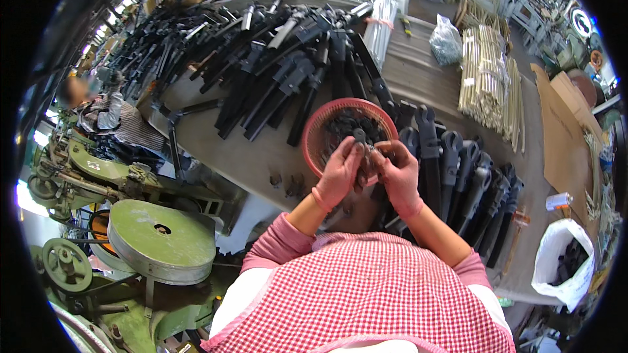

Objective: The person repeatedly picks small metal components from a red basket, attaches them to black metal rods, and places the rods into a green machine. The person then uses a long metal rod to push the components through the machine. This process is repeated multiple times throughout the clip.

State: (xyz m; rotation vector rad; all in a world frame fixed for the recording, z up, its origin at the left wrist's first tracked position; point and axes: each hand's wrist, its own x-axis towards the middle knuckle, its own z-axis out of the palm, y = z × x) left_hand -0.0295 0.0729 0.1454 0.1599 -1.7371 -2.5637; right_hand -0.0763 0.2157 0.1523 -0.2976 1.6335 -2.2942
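Both hands, in thin pinkish gloves, meet over the near rim of a round red plastic basket. A pile of small black parts fills the basket. My left hand is closed, pinching a small dark part with a rounded end that stands up from its fingertips. Close beside it, my right hand is closed too, thumb and fingers pinched together. What it holds is too small and covered to make out. To its right lies a row of black bracket-like metal pieces with rounded ends.
Long black tubular metal pieces heap across the table's far left. Bundled pale rods and a clear bag lie at the far right. A white sack and a can are on the right. Green machinery stands at left; another person is beyond.
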